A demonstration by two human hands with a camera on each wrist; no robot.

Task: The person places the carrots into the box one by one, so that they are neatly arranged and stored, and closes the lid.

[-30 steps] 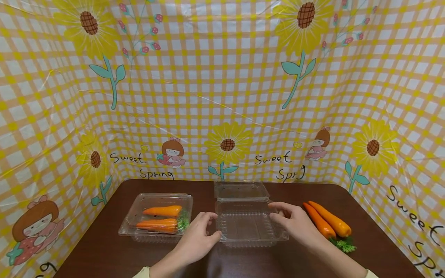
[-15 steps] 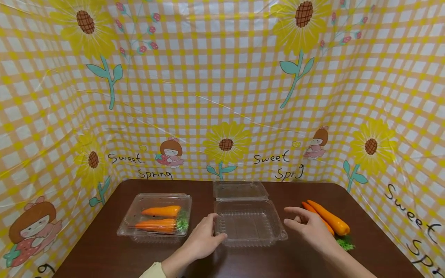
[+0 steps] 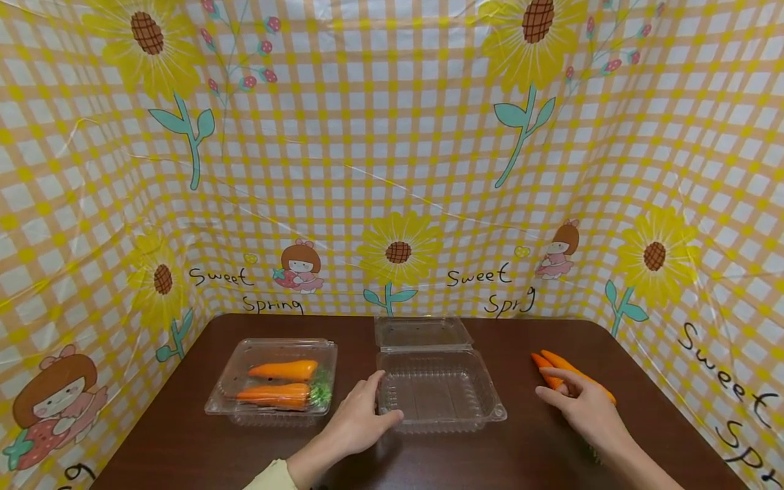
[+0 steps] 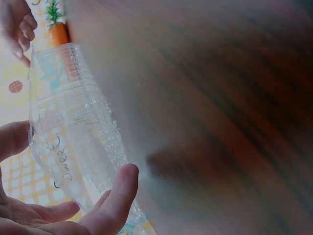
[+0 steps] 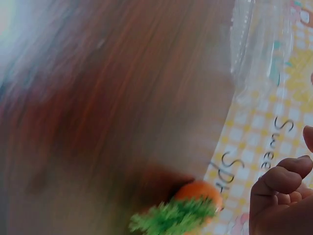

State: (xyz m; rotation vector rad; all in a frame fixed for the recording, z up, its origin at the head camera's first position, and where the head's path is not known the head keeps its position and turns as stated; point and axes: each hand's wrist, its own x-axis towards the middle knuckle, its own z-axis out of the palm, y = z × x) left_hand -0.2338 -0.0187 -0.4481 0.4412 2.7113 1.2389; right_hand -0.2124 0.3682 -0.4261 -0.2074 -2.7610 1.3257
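The step looks like reaching for the loose carrots (image 3: 554,359), at three o'clock of the empty open clamshell (image 3: 488,389). The right hand (image 3: 584,406), loosely bent around nothing, should next curl round one; the left hand (image 3: 360,416) is spread at nine o'clock. Beyond it, a lidded clamshell (image 3: 230,380) holds two carrots (image 3: 282,371).

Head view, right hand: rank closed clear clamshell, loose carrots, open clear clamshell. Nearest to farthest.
From the right hand:
1. Loose carrots: right side, partly hidden by the hand.
2. Open clear clamshell: middle, across a gap to the hand's left.
3. Closed clear clamshell: far left, beyond the open one.
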